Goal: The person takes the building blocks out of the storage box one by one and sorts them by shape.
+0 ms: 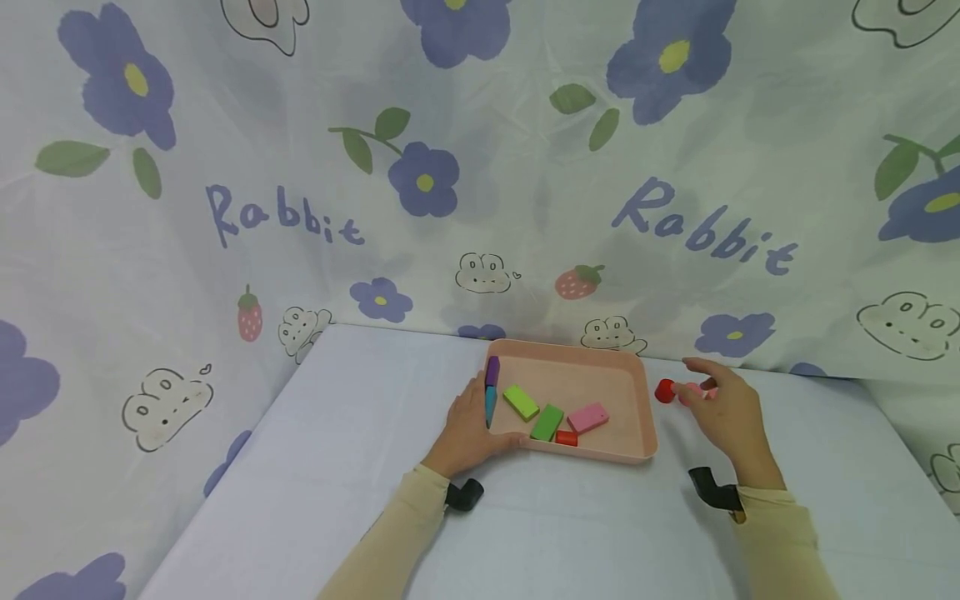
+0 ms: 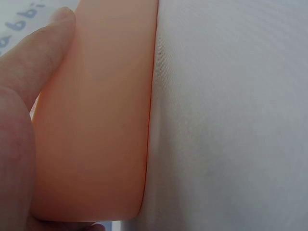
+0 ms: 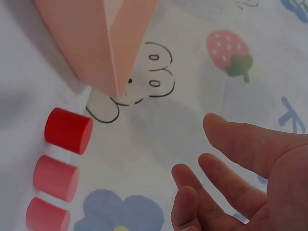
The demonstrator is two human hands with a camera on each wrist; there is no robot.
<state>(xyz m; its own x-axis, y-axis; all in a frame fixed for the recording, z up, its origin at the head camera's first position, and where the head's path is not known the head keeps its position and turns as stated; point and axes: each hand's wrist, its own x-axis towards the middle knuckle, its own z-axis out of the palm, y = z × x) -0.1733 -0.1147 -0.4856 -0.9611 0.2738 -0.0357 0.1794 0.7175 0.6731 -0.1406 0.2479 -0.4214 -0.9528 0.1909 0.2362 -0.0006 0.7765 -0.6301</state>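
Note:
My left hand holds the near left corner of a shallow peach tray, fingers along its left side. In the left wrist view the thumb lies against the tray's outer wall. My right hand hovers right of the tray, its fingers parted and holding nothing. Close by stand a red cylinder block and two pink ones, one nearer and one lower in the right wrist view. From the head, the right hand partly hides the pink cylinders.
Inside the tray are purple, blue, light green, green, pink and red blocks. A white cloth covers the table. Behind it hangs a printed curtain with flowers and rabbits.

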